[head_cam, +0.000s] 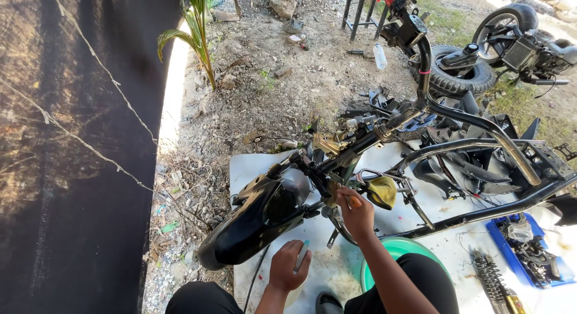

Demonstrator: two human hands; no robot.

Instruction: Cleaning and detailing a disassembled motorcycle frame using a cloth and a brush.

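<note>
A stripped motorcycle frame (pixel 481 131) lies on a white sheet (pixel 252 170), with a black front fender (pixel 258 221) at its left end. My right hand (pixel 356 213) reaches up to the frame beside the fender and pinches a small part there, next to a yellow rag (pixel 381 191). Lower down, my left hand (pixel 288 266) rests on the sheet and grips a thin, pale blue-tipped tool (pixel 302 255). What the right fingers hold is too small to tell.
A green basin (pixel 393 249) sits by my right arm. A blue tray (pixel 529 248) of parts and a shock absorber (pixel 490 278) lie to the right. A tyre (pixel 457 76), another motorcycle (pixel 529 43) and a dark tarp (pixel 72 152) surround the bare ground.
</note>
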